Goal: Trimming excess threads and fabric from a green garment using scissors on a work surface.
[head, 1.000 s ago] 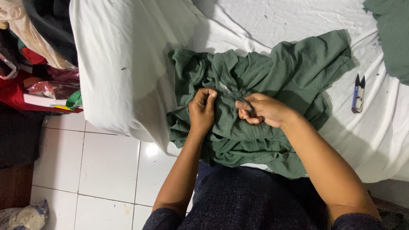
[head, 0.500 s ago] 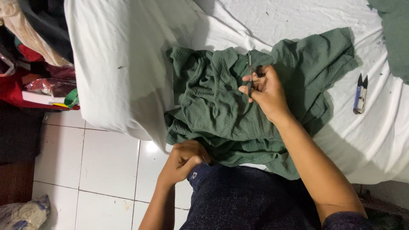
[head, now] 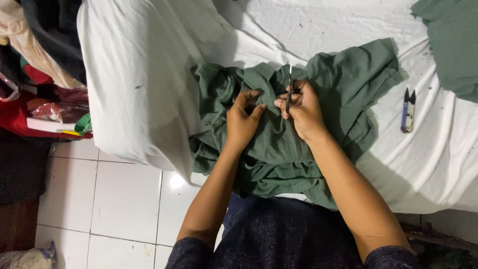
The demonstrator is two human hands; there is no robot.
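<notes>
A crumpled dark green garment lies on a white sheet that covers the surface in front of me. My left hand presses on the green cloth with its fingers bent, pinching a fold. My right hand is closed around a thin metal tool that points away from me, its tip over the cloth. The two hands almost touch over the middle of the garment.
A small blue thread snipper lies on the sheet to the right. Another green cloth piece sits at the top right corner. Piled clothes and bags crowd the left, above a white tiled floor.
My left hand has come back up from my lap onto the garment beside my right hand. My right hand has shifted slightly nearer, still holding the thin tool.
</notes>
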